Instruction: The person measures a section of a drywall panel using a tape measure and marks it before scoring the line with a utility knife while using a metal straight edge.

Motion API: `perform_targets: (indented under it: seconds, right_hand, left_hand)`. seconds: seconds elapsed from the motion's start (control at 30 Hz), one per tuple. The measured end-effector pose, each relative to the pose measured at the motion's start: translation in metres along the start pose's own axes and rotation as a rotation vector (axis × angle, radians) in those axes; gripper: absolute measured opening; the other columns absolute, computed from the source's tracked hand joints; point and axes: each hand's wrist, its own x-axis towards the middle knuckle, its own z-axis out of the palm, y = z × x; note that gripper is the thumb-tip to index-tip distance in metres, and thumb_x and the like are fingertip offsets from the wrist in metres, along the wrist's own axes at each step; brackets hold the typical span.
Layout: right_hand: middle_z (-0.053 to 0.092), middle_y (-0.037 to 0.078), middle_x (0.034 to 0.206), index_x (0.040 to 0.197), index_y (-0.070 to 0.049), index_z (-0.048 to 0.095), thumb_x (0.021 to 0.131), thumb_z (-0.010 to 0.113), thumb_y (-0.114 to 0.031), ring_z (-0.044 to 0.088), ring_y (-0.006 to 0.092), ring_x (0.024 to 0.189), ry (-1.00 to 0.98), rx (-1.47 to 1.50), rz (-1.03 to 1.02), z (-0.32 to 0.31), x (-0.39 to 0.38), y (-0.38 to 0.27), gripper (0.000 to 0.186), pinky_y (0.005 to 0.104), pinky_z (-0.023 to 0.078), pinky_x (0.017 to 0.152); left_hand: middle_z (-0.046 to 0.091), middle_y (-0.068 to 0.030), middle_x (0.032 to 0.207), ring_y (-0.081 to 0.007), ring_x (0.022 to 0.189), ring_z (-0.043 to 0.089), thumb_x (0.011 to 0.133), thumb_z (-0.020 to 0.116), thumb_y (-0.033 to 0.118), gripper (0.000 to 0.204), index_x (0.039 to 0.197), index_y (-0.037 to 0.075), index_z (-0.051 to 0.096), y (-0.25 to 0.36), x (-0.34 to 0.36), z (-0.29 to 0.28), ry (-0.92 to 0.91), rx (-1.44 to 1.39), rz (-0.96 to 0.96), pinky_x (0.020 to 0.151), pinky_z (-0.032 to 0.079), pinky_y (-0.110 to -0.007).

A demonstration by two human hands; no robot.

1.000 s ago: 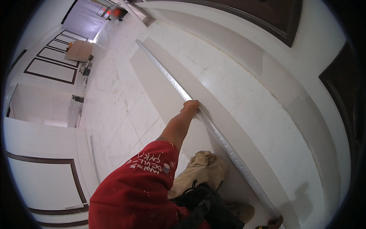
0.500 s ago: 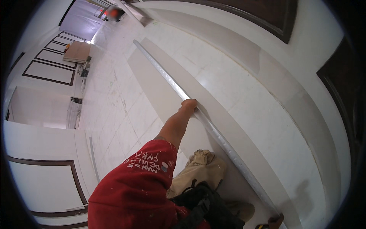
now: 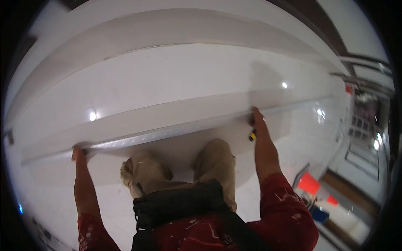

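Observation:
A long silver metal channel (image 3: 167, 131) crosses the view, lying along a pale grey board (image 3: 188, 104) on the floor in front of my knees. My left hand (image 3: 78, 152) grips the channel left of my legs, fingers wrapped at it. On the right, my right hand (image 3: 256, 117) is at the channel with closed fingers, holding a yellow and black tool (image 3: 252, 134) that hangs below it. The tool's exact kind is unclear through the blur.
A pale tiled floor (image 3: 201, 67) runs beyond the board to a white wall (image 3: 197, 23) with dark trim at the top. At the lower right are red objects (image 3: 309, 183) and a blue item (image 3: 320, 214). A grille-like structure (image 3: 361, 127) stands at the far right, blurred.
My view has swung from along the channel to across it. My right hand, earlier at the lower right edge, now shows fully; my left hand still grips the channel.

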Motion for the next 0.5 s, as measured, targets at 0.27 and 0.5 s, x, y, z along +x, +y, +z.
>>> perform_targets:
  seconds: [0.27,0.5]
  right_hand:
    - [0.066,0.012,0.089,0.109,0.0,0.062,0.088,0.066,-0.065,0.066,0.026,0.08,0.096,-0.142,-0.247,-0.086,-0.011,0.047,0.069,0.0448,0.056,0.068]
    - [0.069,0.029,0.109,0.11,0.008,0.063,0.085,0.07,-0.057,0.068,0.0424,0.105,0.358,-0.701,-0.635,-0.072,-0.019,0.162,0.071,0.0479,0.052,0.094]
  left_hand:
    - [0.066,-0.0208,0.116,-0.0338,0.113,0.065,0.087,0.06,0.038,0.057,0.123,-0.006,0.059,0.053,-0.11,-0.004,0.602,-0.275,-0.325,0.097,0.053,-0.047]
    - [0.054,-0.0216,0.135,-0.0373,0.128,0.052,0.092,0.056,0.045,0.068,0.14,-0.002,0.045,0.046,-0.078,0.002,0.692,-0.19,-0.339,0.106,0.042,-0.054]
